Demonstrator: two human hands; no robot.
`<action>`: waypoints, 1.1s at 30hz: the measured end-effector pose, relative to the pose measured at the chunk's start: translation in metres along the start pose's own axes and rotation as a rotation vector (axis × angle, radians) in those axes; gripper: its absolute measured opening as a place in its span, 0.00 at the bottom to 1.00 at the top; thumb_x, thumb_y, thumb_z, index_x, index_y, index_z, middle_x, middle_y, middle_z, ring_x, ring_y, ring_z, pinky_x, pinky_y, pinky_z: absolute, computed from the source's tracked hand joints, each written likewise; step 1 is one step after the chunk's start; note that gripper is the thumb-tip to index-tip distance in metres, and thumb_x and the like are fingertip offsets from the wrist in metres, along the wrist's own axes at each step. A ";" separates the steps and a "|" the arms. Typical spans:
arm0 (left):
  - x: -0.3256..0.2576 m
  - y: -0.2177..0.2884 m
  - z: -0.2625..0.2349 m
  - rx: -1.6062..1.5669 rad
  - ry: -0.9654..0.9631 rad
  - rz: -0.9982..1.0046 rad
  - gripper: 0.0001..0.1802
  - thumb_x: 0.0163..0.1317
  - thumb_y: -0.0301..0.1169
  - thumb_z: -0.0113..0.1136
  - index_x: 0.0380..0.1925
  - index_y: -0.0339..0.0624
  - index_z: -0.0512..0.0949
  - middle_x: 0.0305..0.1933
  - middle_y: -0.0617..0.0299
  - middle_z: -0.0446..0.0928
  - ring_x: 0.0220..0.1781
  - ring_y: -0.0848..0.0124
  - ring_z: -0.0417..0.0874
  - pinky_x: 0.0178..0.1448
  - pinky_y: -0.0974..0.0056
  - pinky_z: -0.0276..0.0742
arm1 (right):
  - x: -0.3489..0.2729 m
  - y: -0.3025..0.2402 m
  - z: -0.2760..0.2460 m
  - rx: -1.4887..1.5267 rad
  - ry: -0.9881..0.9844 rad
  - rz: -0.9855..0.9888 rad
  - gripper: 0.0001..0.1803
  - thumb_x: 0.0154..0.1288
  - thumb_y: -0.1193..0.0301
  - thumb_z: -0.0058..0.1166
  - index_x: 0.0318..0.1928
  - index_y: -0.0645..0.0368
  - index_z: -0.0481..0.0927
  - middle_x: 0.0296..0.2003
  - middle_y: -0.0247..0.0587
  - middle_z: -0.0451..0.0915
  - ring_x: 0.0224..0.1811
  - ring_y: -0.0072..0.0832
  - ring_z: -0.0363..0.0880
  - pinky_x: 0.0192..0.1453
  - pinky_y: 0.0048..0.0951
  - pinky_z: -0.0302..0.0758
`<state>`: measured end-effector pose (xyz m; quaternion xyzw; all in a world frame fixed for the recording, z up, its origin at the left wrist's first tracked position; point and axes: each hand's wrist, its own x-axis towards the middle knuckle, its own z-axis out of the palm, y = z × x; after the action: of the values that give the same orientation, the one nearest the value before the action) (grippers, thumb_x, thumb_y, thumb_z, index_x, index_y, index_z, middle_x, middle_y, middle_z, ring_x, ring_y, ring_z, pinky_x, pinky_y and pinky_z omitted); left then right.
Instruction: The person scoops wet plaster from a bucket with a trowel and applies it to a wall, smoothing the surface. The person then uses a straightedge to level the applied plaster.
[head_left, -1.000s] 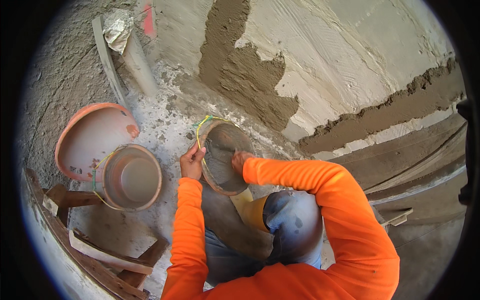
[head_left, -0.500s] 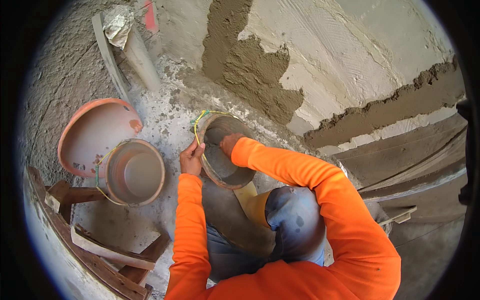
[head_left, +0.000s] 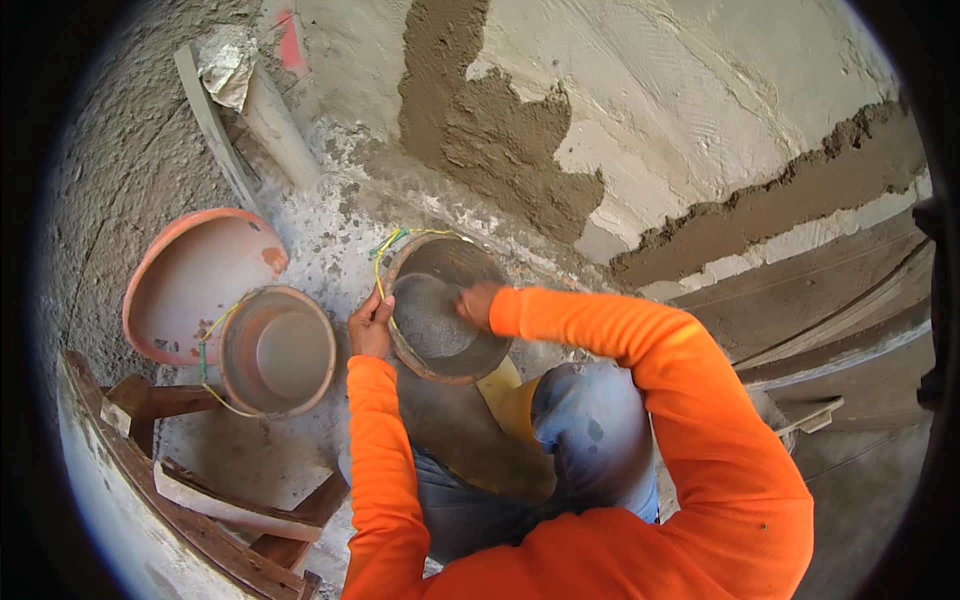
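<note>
A grey, mortar-stained bucket (head_left: 465,262) stands tilted in front of me, with a yellow and green cord handle (head_left: 380,262) at its left rim. My left hand (head_left: 371,325) pinches that rim, thumb and fingers closed on it beside the cord. Inside the bucket, my right hand (head_left: 478,305) is curled closed near the right wall and slightly blurred. Whatever its fingers may hold is hidden. Wet grey material coats the bucket's inside. To the left stands a second bucket (head_left: 240,345) with greyish liquid in it and a similar cord handle.
A broken orange basin (head_left: 190,265) lies behind the second bucket. Wooden pieces (head_left: 240,500) lie at lower left. A foil-topped pipe (head_left: 278,130) and a wooden strip (head_left: 215,135) stand at far left. Fresh mortar (head_left: 500,145) covers part of the wall ahead.
My right hand has moved slightly right and down inside the bucket. The bucket has turned a little, showing more of its inside. My left hand stays at the rim.
</note>
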<state>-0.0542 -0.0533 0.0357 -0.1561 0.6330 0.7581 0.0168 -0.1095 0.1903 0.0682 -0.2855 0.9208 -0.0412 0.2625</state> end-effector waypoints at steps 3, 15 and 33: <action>-0.002 0.002 -0.004 -0.037 0.037 -0.189 0.24 0.67 0.29 0.62 0.63 0.39 0.75 0.57 0.56 0.80 0.56 0.75 0.78 0.62 0.70 0.70 | -0.006 0.011 0.016 -0.223 -0.167 -0.352 0.15 0.66 0.65 0.46 0.41 0.57 0.85 0.32 0.51 0.85 0.36 0.51 0.85 0.45 0.49 0.81; -0.008 0.014 0.008 0.059 -0.074 -0.136 0.25 0.66 0.31 0.64 0.63 0.41 0.76 0.43 0.65 0.82 0.36 0.82 0.77 0.38 0.72 0.76 | -0.019 0.015 0.013 -0.397 -0.033 -0.207 0.13 0.67 0.64 0.47 0.38 0.57 0.83 0.31 0.48 0.85 0.35 0.47 0.86 0.39 0.46 0.83; -0.014 0.007 0.033 0.073 -0.107 0.099 0.25 0.65 0.31 0.65 0.61 0.38 0.77 0.39 0.71 0.79 0.38 0.82 0.73 0.46 0.75 0.70 | -0.037 0.018 0.019 0.446 -0.413 0.166 0.13 0.69 0.57 0.51 0.39 0.51 0.80 0.25 0.35 0.75 0.27 0.30 0.77 0.31 0.35 0.77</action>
<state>-0.0500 -0.0206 0.0510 -0.0832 0.6654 0.7416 0.0186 -0.0824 0.2270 0.0647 -0.1471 0.8363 -0.1618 0.5028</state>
